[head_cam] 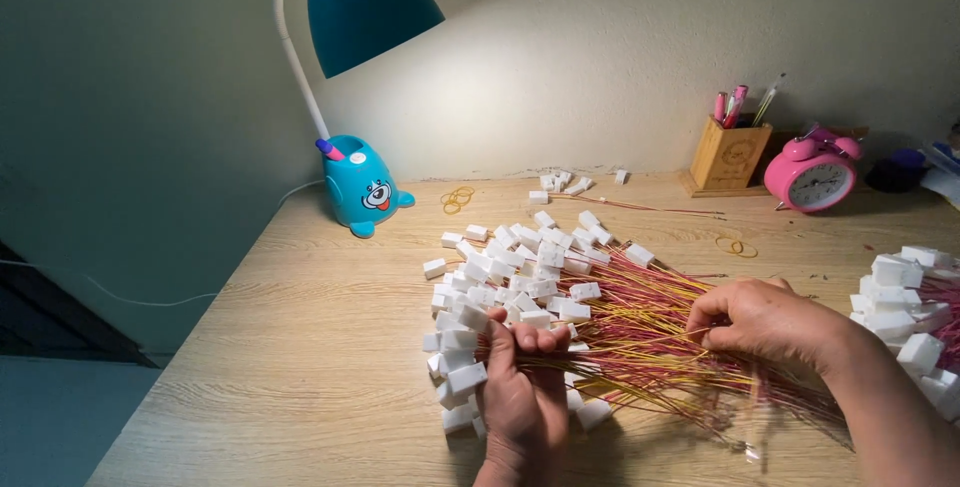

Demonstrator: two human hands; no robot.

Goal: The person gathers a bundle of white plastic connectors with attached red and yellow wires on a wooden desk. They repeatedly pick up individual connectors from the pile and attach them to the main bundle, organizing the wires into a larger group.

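A big heap of thin red and yellow wires (640, 332) lies on the wooden desk (300, 347), each wire ending in a small white plastic connector (520, 282). My left hand (522, 387) is closed around a bunch of those wires just behind their connectors, near the front of the desk. My right hand (765, 322) rests on the loose ends of the wires to the right, with a few strands pinched between its fingertips.
A second pile of white connectors and wires (910, 312) lies at the right edge. At the back stand a blue desk lamp (360, 182), a wooden pen holder (733, 152) and a pink alarm clock (812, 175). Rubber bands (458, 197) and several stray connectors (560, 185) lie near the wall.
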